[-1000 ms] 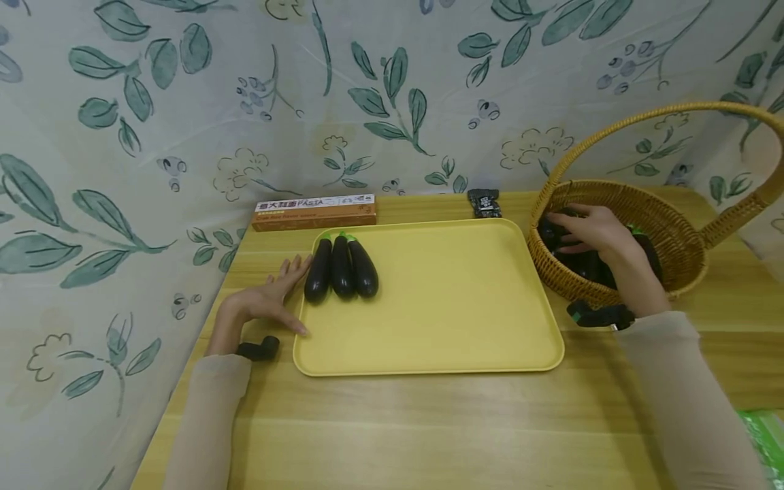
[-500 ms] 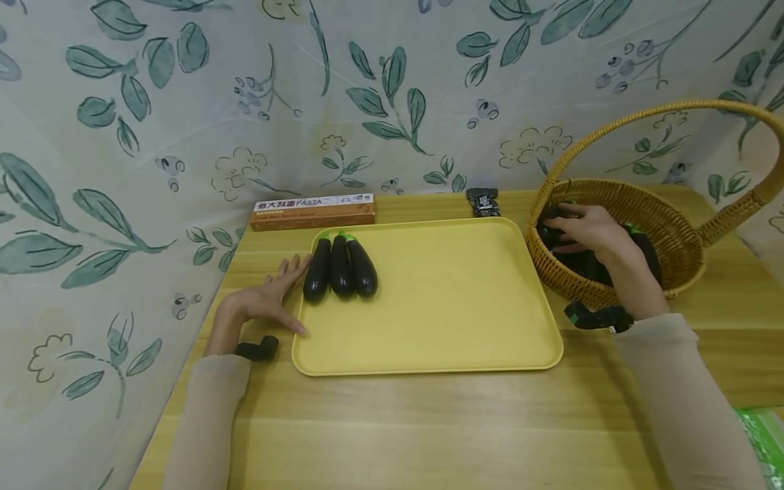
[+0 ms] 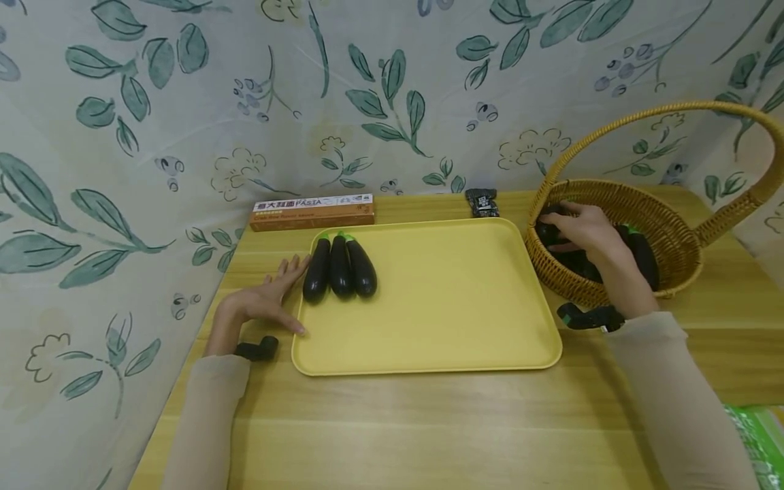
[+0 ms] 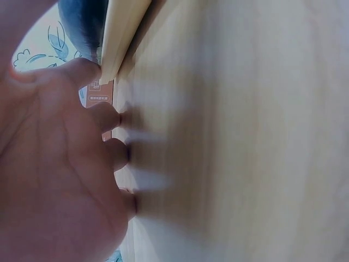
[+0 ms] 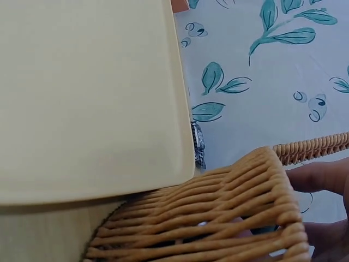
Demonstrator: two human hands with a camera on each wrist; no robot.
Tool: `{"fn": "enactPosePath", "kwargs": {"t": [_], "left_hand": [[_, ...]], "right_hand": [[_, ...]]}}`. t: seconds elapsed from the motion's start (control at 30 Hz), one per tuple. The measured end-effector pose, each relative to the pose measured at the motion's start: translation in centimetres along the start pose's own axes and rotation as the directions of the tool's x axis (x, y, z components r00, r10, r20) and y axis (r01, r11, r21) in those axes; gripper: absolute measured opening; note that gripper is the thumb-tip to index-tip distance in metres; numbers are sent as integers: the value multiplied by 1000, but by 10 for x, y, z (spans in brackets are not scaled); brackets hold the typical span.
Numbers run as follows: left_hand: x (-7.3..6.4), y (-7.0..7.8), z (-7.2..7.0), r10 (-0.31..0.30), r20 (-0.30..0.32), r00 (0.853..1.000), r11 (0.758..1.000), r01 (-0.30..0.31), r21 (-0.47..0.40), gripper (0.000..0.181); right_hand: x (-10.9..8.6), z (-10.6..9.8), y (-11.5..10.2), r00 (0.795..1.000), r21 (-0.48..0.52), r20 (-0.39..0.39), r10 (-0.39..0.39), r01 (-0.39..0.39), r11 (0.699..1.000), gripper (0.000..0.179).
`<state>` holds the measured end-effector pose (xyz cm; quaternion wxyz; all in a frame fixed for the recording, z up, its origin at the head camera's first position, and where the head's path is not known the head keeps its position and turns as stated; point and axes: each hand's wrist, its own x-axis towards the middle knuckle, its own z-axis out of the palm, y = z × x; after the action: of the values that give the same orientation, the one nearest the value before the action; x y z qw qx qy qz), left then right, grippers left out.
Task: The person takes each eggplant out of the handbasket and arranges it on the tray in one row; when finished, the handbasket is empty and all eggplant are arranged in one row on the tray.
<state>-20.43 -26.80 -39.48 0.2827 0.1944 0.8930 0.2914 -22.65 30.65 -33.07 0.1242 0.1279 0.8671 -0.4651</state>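
Three dark eggplants lie side by side at the left end of a yellow tray. My left hand is spread beside the tray's left edge, its thumb touching the rim. In the left wrist view, its fingertips rest against the wooden tabletop. My right hand reaches into a wicker basket, thumb and fingers curled about an eggplant at the basket's left side. Another eggplant shows right of the wrist. In the right wrist view, the basket's woven wall hides most of the hold.
Behind the tray lie a pasta box and a small black packet. The basket's tall handle arches above my right hand. A green package lies at the lower right. Patterned cloth hangs behind the table.
My right hand has shifted slightly left inside the basket, its fingers about the eggplant there. My left hand and the three eggplants on the tray have kept their places.
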Motion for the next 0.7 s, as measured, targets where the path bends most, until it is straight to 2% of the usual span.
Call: {"fn": "enactPosePath", "kwargs": {"t": [0.23, 0.43, 0.7], "left_hand": [[1, -1, 1, 15, -3, 1000, 1000, -15, -17, 145], [1, -2, 1, 10, -3, 1000, 1000, -10, -18, 146], [0, -2, 1, 7, -5, 1000, 1000, -7, -9, 146]], "right_hand": [[-13, -6, 3, 998, 4, 58, -9, 9, 1000, 78], [-22, -16, 10, 990, -36, 114, -80, 85, 996, 77], [-42, -29, 13, 965, -84, 206, -162, 182, 980, 72]]}}
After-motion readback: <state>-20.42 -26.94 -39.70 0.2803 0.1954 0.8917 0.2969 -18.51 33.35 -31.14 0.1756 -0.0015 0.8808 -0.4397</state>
